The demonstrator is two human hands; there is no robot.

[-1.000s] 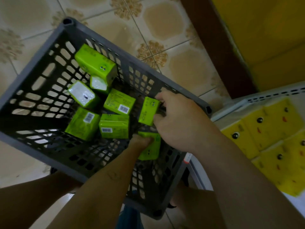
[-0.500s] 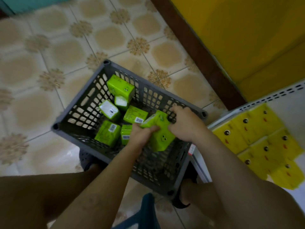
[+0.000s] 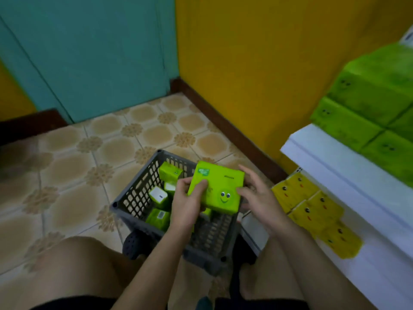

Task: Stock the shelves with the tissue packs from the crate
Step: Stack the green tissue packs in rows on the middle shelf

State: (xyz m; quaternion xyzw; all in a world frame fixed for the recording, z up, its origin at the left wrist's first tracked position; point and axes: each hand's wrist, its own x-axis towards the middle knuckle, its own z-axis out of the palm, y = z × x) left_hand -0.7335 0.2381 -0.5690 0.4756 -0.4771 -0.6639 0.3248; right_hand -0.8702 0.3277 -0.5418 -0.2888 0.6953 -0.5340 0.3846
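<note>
Green tissue pack (image 3: 218, 189) held above the grey crate (image 3: 138, 193), smiley face up. Left hand (image 3: 187, 204) grips its left edge, thumb on top. Right hand (image 3: 259, 198) clasps the right edge. Loose green packs (image 3: 171, 172) lie in the crate, which sits on the tiled floor (image 3: 67, 175). Right: white shelf (image 3: 335, 166) carries stacked green packs (image 3: 357, 108); yellow packs (image 3: 312, 211) lie on the level below.

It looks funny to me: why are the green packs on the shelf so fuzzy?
Head view: the shelved green packs sit at the wide lens's edge, smeared and stretched; the held pack, central, shows its smiley sharply; light is dim.
</note>
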